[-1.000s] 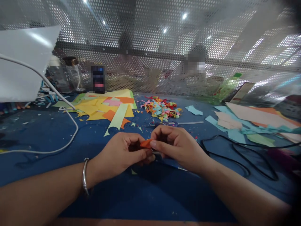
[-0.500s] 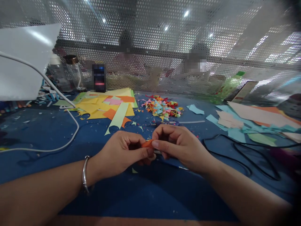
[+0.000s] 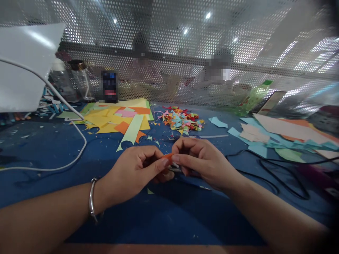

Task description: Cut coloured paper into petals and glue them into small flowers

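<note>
A small piece of orange paper is pinched between my two hands above the blue table. My left hand grips its left side with thumb and fingers closed; a silver bangle circles that wrist. Thumb and forefinger of my right hand close on the right side of the paper. My fingers hide most of the piece. Under the hands lies a thin pen-like stick, only partly visible.
Yellow and green paper sheets lie back left, beside a heap of coloured scraps. Pink and blue sheets are at right. A black cable and a white cable cross the table. Bottles stand before a perforated screen.
My fingers have shifted slightly on the orange paper, which now shows as a narrower strip. The whole view has moved a little, so most things sit slightly further left.
</note>
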Demonstrator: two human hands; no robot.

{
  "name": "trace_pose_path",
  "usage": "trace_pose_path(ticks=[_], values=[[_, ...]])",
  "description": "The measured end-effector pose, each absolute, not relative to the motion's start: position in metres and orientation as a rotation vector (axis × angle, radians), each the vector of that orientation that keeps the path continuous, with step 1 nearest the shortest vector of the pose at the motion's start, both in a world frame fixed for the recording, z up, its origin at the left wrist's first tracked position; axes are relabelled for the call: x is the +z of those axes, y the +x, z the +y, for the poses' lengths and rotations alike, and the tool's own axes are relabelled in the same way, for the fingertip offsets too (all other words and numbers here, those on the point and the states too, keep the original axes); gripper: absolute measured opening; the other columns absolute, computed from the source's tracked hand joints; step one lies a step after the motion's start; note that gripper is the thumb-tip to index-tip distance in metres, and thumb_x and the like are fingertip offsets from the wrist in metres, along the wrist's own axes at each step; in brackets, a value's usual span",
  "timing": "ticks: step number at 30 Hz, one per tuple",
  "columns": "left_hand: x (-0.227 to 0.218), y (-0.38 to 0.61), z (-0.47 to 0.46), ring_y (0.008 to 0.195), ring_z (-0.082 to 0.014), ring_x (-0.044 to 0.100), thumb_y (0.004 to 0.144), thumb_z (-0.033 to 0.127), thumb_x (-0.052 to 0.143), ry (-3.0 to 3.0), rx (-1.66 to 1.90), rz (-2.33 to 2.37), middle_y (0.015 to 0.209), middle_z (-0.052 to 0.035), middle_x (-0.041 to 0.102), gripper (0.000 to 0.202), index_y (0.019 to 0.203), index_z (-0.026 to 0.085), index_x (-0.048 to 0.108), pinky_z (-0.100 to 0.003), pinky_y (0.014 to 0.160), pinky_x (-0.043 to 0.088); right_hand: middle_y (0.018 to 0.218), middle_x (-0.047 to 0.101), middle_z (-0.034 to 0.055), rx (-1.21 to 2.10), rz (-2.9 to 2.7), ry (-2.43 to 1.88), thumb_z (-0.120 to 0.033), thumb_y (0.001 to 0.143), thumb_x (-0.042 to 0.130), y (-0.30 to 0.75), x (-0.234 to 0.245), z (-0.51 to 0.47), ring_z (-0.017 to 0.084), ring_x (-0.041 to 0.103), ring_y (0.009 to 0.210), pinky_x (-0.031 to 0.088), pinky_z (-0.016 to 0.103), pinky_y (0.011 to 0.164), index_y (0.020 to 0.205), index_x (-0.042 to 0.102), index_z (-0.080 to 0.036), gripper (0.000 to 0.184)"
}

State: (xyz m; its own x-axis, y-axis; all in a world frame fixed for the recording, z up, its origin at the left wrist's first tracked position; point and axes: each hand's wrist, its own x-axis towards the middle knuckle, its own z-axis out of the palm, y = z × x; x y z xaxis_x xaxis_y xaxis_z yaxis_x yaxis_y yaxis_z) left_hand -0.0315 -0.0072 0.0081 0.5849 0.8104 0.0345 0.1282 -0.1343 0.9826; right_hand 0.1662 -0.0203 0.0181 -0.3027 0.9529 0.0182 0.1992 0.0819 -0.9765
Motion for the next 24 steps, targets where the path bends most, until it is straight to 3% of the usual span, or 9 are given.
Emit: trace_pose_path(ticks=[17, 24], values=[[0.0001, -0.0301, -0.0042, 0.065, -0.0102, 0.066, 0.09, 0.04, 0.062, 1.52, 0.655, 0.744, 0.076, -0.0038, 0.072, 0.026, 0.085, 0.015, 0.067, -0.019, 0.061, 0.05, 0.056, 0.051, -0.0068, 1.332, -1.568, -1.155, -0.036, 0.079, 0.073, 0.1667, 0.0149, -0.0186, 0.005, 0.045, 0.043, 0.031, 0.017, 0.041, 0.077, 0.057, -0.017, 0.025], [0.0016, -0.0289, -0.0034, 0.058, -0.0067, 0.061, 0.085, 0.027, 0.068, 1.495, 0.718, 0.727, 0.067, -0.0011, 0.068, 0.018, 0.075, 0.013, 0.063, -0.016, 0.058, 0.048, 0.056, 0.05, -0.0055, 1.316, -1.593, -1.159, -0.038, 0.081, 0.07, 0.1648, 0.012, -0.0196, 0.005, 0.045, 0.043, 0.032, 0.018, 0.041, 0.076, 0.059, -0.017, 0.025]])
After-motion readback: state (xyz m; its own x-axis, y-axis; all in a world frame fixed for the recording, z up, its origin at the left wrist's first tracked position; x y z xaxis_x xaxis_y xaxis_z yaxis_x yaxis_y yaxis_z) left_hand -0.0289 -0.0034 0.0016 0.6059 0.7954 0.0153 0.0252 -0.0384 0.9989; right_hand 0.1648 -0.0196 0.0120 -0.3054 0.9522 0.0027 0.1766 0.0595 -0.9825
